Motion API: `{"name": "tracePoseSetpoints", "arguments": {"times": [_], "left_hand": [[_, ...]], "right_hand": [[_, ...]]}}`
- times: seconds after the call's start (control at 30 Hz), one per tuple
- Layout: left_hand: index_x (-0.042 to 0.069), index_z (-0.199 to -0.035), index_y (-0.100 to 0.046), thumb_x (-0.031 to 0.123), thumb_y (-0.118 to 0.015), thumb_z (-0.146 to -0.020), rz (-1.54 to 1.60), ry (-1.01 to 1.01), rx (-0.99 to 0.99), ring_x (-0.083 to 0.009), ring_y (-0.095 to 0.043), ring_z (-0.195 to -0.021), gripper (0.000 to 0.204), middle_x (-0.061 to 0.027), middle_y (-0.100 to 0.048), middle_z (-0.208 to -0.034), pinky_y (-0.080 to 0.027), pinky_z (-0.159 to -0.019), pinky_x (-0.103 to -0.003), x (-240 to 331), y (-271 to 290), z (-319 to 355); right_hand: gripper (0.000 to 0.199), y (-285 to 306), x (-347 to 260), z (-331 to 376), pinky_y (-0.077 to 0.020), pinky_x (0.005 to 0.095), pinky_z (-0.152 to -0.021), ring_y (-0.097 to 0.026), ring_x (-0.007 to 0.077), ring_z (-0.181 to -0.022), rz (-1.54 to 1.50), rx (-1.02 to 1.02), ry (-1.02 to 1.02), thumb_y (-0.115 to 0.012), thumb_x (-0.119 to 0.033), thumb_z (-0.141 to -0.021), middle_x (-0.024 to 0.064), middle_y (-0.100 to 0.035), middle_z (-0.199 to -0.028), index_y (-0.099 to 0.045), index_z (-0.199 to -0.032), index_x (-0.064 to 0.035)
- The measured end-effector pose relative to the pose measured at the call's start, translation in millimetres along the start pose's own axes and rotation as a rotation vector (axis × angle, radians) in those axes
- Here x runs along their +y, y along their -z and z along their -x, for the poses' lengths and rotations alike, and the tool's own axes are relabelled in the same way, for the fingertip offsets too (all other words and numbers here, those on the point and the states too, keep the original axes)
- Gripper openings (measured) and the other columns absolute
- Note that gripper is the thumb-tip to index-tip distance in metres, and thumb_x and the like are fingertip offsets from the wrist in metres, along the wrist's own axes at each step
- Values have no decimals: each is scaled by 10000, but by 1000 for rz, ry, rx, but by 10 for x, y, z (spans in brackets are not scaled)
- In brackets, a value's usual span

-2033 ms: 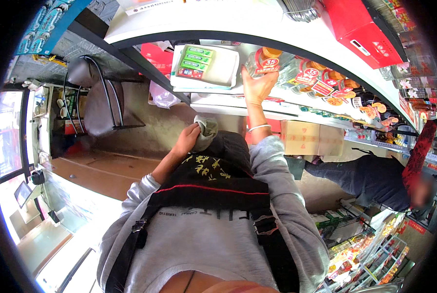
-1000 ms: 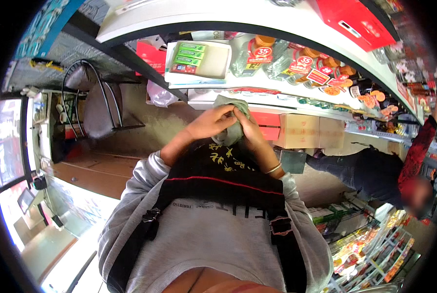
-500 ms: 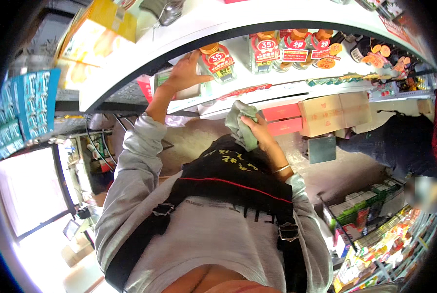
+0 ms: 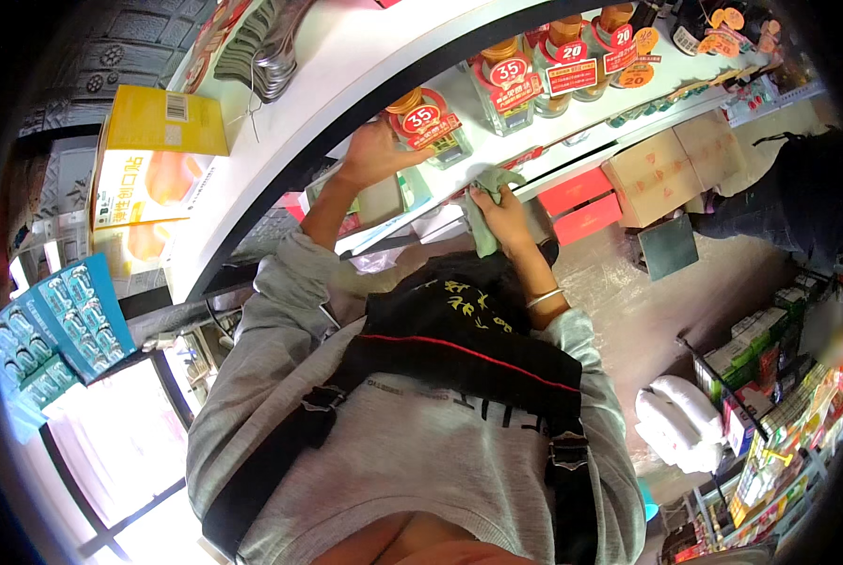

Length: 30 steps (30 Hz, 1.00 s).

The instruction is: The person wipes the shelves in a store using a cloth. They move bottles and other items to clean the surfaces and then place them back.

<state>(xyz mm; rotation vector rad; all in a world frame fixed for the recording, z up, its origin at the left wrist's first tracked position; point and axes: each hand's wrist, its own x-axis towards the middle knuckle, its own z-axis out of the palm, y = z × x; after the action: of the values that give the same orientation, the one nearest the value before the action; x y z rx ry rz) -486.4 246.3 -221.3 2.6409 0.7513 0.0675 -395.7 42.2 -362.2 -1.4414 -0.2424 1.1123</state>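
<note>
Strong white light pours from the glass panes (image 4: 120, 443) at lower left, washing out nearly all detail there. The upper shelf board (image 4: 346, 47) is bright and almost shadowless, while the recess under its left end is dim. The dark apron (image 4: 449, 311) loses much of its texture; the floor (image 4: 619, 311) carries a dull sheen. The grey-green cloth (image 4: 482, 226) and nearest jar (image 4: 451, 151) look reasonably clear. Fisheye distortion bows the shelf edge, the racks (image 4: 779, 471) at lower right look smeared, and black vignetting swallows the corners.

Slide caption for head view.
Left hand at a clear, red-tagged bottle, right hand holding a grey-green cloth.
</note>
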Motion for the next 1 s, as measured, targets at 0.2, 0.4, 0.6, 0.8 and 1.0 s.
{"name": "tracePoseSetpoints", "arguments": {"times": [0.2, 0.4, 0.6, 0.8, 1.0], "left_hand": [[63, -1013, -630, 316, -800, -658, 58, -102, 23, -201, -665, -848, 468, -85, -686, -912, -503, -764, -326, 87, -7, -5], [48, -966, -624, 451, -767, -639, 50, -144, 61, -304, -649, -775, 537, -134, -664, -825, -505, -703, -388, 65, -30, 27], [18, -1126, -545, 375, -768, -678, 126, -141, -107, -292, -599, -997, 615, -176, -616, -1068, -460, -845, -372, -68, 65, 41], [36, -1322, -419, 345, -624, -841, 67, -115, -163, -204, -436, -1232, 607, -110, -463, -1330, -333, -1032, -330, -534, 681, -437], [61, -1304, -458, 347, -556, -883, 76, -128, 119, -202, -385, -1273, 518, -88, -405, -1381, -317, -1051, -333, -883, 605, -1387]], "right_hand": [[502, -180, -99, 39, -486, 329, -761, -630, 244, -873, 27, 97, 70, -658, -344, -794, 187, -646, -944, -555, -1063, 67], [504, -284, 17, -45, -483, 380, -775, -638, 330, -857, 117, 196, 135, -642, -378, -793, 228, -642, -938, -557, -1040, 53], [459, -344, -234, 30, -469, 441, -780, -606, 424, -885, 338, 310, 192, -624, -358, -790, 283, -620, -926, -540, -979, 51], [462, -339, -212, 26, -470, 452, -773, -597, 440, -877, 369, 309, 227, -616, -356, -792, 290, -614, -906, -530, -975, 59], [453, -305, -312, 142, -460, 455, -797, -583, 434, -910, 383, 251, 198, -619, -346, -794, 284, -600, -957, -528, -993, 50]]}}
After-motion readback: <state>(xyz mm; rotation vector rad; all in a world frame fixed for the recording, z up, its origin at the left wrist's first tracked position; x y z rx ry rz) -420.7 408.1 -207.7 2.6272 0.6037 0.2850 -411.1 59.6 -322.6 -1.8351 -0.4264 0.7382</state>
